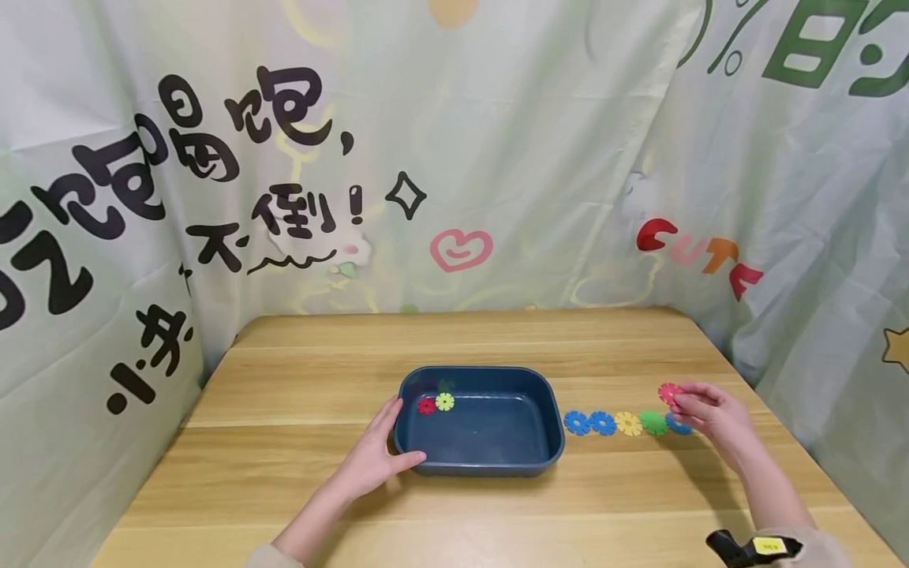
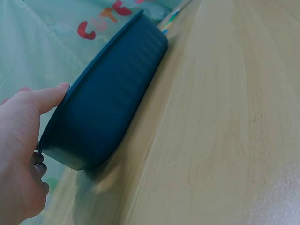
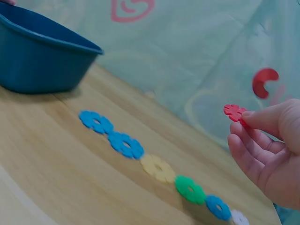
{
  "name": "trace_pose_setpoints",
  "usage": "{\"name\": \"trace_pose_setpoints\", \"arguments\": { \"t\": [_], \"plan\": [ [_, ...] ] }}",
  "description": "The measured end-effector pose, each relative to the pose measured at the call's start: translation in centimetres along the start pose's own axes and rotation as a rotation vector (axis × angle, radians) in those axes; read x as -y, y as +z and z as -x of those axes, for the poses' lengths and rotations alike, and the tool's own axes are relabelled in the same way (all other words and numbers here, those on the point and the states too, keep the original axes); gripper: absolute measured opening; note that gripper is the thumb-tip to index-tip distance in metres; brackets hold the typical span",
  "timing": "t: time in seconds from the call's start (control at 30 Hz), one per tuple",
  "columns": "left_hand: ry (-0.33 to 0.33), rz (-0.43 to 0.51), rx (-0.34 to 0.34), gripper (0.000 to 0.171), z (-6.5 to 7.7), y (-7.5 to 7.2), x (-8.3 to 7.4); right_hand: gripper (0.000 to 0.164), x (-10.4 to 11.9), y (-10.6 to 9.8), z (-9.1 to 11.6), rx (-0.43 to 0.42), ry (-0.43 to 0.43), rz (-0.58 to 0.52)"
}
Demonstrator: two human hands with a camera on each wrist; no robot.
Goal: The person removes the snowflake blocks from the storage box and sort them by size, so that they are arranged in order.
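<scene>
My right hand [image 1: 717, 418] pinches a red snowflake disc [image 3: 234, 112] between thumb and fingers, held up above the right part of a row of discs. From the left, the row has two blue discs [image 1: 589, 423], a yellow disc [image 1: 628, 424], a green disc [image 1: 653, 423], a blue disc [image 3: 218, 207] and a pale disc [image 3: 240, 218]. My left hand [image 1: 372, 454] grips the left end of a dark blue plastic basin [image 1: 479, 469], thumb at its front rim. Inside lie a red disc [image 1: 426, 405] and a yellow-green disc [image 1: 444, 402].
The basin and the row stand on a wooden table [image 1: 319, 347]. A printed curtain [image 1: 497, 158] hangs behind the table and along its sides. A black strap with a yellow label [image 1: 770, 546] is on the right wrist.
</scene>
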State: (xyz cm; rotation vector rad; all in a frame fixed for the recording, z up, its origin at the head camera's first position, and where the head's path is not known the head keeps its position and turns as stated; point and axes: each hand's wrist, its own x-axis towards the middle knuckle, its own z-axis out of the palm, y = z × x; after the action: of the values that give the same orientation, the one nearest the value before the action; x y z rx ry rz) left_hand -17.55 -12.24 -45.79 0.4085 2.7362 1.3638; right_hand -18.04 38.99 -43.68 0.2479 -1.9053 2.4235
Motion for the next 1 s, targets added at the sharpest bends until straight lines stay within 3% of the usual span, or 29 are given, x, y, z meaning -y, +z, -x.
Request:
{"name": "trace_pose_setpoints", "arguments": {
  "t": [0.2, 0.43, 0.73, 0.87, 1.0],
  "plan": [
    [-0.001, 0.005, -0.006, 0.092, 0.3, -0.2, 0.2, 0.027, 0.5, -1.6, 1.0, -0.068, 0.011, -0.116],
    [-0.011, 0.008, -0.022, 0.093, 0.4, -0.4, 0.2, 0.024, 1.1, -3.8, 1.8, -0.237, 0.073, -0.181],
    [-0.016, 0.002, -0.017, 0.093, 0.4, -0.2, 0.3, 0.018, 0.1, -6.7, 2.5, -0.440, 0.241, -0.031],
    [-0.015, 0.003, -0.016, 0.093, 0.4, -0.2, 0.3, 0.017, -0.1, -7.2, 2.5, -0.487, 0.335, 0.051],
    [-0.014, 0.006, -0.013, 0.093, 0.5, -0.1, 0.3, 0.023, -0.4, -7.3, 2.5, -0.524, 0.375, 0.106]
  ]
}}
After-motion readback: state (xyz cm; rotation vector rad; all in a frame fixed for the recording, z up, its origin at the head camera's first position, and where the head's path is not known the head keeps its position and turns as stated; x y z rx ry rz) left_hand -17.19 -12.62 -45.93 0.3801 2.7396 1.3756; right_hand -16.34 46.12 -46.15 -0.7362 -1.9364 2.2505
